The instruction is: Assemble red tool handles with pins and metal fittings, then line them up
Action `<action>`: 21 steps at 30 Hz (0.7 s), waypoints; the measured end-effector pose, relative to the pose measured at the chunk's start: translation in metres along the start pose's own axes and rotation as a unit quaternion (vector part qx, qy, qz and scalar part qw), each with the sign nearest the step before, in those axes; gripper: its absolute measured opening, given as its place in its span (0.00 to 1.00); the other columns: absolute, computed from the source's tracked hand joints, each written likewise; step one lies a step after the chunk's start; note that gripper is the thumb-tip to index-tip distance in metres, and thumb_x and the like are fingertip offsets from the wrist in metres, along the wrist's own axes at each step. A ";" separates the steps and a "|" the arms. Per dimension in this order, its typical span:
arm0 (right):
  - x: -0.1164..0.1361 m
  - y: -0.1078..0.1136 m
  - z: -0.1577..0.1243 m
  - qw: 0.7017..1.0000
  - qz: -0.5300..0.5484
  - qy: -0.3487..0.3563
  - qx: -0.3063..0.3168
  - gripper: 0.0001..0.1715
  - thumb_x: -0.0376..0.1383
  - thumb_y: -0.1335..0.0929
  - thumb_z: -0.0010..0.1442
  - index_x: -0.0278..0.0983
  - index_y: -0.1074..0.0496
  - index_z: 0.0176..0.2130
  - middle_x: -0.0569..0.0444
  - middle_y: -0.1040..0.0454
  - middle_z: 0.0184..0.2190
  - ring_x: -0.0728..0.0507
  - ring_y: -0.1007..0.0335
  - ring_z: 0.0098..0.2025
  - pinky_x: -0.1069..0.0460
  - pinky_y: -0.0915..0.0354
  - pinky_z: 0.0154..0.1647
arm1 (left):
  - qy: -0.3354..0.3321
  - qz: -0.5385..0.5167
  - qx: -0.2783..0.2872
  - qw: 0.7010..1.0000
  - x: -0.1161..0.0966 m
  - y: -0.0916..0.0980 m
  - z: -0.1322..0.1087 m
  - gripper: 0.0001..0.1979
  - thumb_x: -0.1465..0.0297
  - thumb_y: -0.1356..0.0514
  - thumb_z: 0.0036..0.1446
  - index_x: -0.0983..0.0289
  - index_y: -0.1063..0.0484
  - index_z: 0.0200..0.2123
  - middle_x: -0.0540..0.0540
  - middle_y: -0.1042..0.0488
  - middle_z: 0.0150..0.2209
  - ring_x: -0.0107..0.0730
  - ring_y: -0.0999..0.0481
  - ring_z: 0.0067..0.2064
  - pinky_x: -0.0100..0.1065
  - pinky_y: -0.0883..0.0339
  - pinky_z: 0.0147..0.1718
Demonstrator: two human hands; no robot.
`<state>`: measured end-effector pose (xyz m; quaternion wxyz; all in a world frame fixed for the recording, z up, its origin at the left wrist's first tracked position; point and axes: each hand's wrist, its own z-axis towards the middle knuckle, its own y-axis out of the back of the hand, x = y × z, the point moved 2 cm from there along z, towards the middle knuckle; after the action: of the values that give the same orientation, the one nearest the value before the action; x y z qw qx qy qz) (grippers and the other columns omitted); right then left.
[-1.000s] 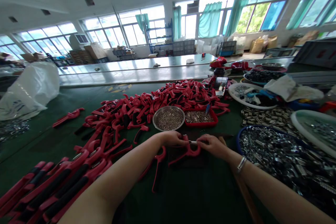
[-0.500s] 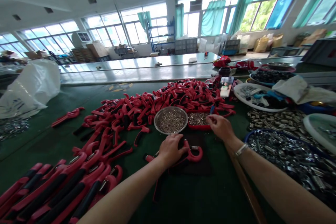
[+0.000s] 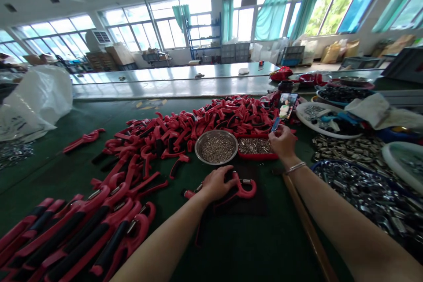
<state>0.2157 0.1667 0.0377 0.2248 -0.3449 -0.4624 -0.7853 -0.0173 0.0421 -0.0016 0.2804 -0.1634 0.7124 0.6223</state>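
Observation:
My left hand (image 3: 216,183) is closed on a red hand grip exerciser (image 3: 246,191) with a small coil spring, lying on a dark pad (image 3: 257,209). Its black-sleeved handle runs toward me, partly hidden by my wrist. My right hand (image 3: 283,142) is at the right end of a red tray (image 3: 259,156) of small metal pins. Its fingers are pinched around a small blue object (image 3: 275,124), whose kind I cannot make out. Left of the tray, a round metal bowl (image 3: 197,152) holds tiny metal parts. A wooden-handled hammer (image 3: 309,224) lies beneath my right forearm.
A heap of red grip parts (image 3: 185,128) spreads behind the bowl. Grip exercisers with springs (image 3: 79,224) lie at the left front. On the right are loose springs (image 3: 343,150), a blue-rimmed basin (image 3: 315,165) of metal parts, and a white tray (image 3: 302,116). A phone (image 3: 287,106) stands behind.
My right hand has moved away from me and slightly right with the blue object, uncovering more of the pin tray. My left hand stays on the grip exerciser.

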 end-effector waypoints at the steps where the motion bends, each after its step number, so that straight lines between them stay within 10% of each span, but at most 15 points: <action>1: 0.004 0.003 -0.011 1.000 0.026 0.004 0.013 0.22 0.35 0.39 0.51 0.31 0.40 0.46 0.45 0.27 0.35 0.41 0.29 0.34 0.47 0.33 0.35 | -0.008 -0.001 0.004 1.000 0.000 0.000 0.000 0.28 0.55 0.45 0.51 0.57 0.40 0.55 0.55 0.31 0.49 0.36 0.29 0.43 0.33 0.37 0.42; 9: 0.021 -0.003 -0.138 0.948 0.193 0.076 0.241 0.10 0.41 0.38 0.55 0.38 0.40 0.36 0.53 0.27 0.27 0.44 0.27 0.28 0.49 0.30 0.31 | -0.037 0.009 0.007 0.999 0.004 -0.001 0.000 0.28 0.55 0.46 0.53 0.57 0.41 0.56 0.53 0.35 0.54 0.40 0.35 0.52 0.36 0.40 0.48; 21: 0.018 0.001 -0.152 0.954 0.171 0.109 0.222 0.10 0.41 0.40 0.58 0.40 0.45 0.39 0.52 0.27 0.32 0.44 0.27 0.32 0.48 0.32 0.35 | -0.029 0.012 0.007 0.999 0.001 0.001 -0.002 0.27 0.56 0.46 0.53 0.57 0.41 0.56 0.51 0.36 0.55 0.39 0.36 0.53 0.34 0.42 0.50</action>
<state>0.1539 0.0319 0.0009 0.4760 -0.2725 -0.5315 -0.6455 -0.0187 0.0401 -0.0011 0.2946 -0.1348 0.7101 0.6251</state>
